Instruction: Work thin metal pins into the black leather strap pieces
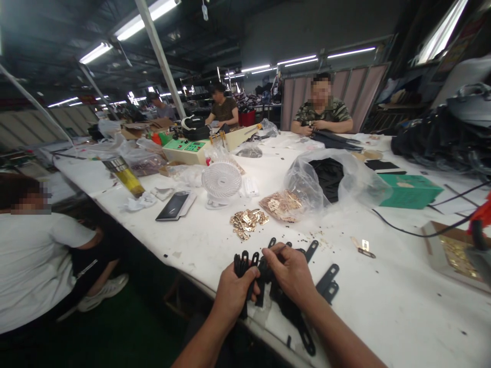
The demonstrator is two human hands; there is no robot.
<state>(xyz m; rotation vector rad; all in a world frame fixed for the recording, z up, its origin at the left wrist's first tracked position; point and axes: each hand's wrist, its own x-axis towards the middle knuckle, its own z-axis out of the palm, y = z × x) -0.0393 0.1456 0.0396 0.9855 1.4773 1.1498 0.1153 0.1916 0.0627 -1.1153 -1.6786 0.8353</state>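
Observation:
My left hand (233, 289) is closed around a bunch of black straps (244, 265) at the near edge of the white table (383, 306). My right hand (290, 271) is closed too, pinching one black strap (270, 244) from the loose pile (326, 283) spread under and beside it. More straps hang over the table edge (303, 332). A small heap of gold metal clips (247, 223) lies just beyond my hands.
A small white fan (221, 184), a clear bag of gold clips (284, 204), a bag with black cloth (330, 176), a green box (410, 190), a black cable (406, 231) and a tray of gold parts (454, 253) are on the table. Other people sit left and far side.

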